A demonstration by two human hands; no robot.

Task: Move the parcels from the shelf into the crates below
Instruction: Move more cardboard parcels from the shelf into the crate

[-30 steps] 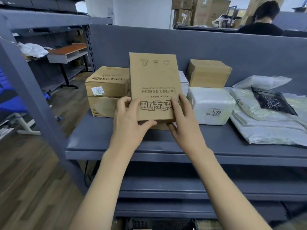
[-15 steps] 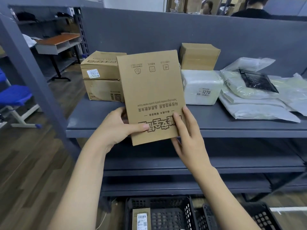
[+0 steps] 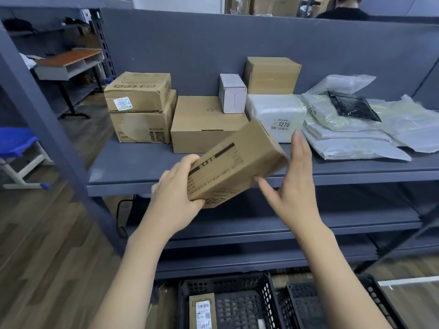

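A flat brown cardboard parcel (image 3: 234, 163) with dark print is tilted in the air in front of the grey shelf (image 3: 133, 169). My left hand (image 3: 177, 198) grips its lower left end. My right hand (image 3: 293, 180) is at the parcel's right end with straight fingers, its thumb under the box. Below, a black perforated crate (image 3: 240, 288) holds one labelled brown parcel (image 3: 202, 311), and a second black crate (image 3: 306, 298) stands beside it on the right.
The shelf carries two stacked brown boxes (image 3: 140, 108), a wide brown box (image 3: 204, 122), a small white box (image 3: 232, 93), a white wrapped parcel (image 3: 276, 116), another brown box (image 3: 270, 74) and several plastic mailers (image 3: 351, 129). A blue chair (image 3: 16, 141) stands left; a person sits beyond the partition.
The parcel has come off the shelf, moved down and turned from upright to tilted on its side. My right hand has loosened to straight fingers. The view has dropped, showing more of the crates.
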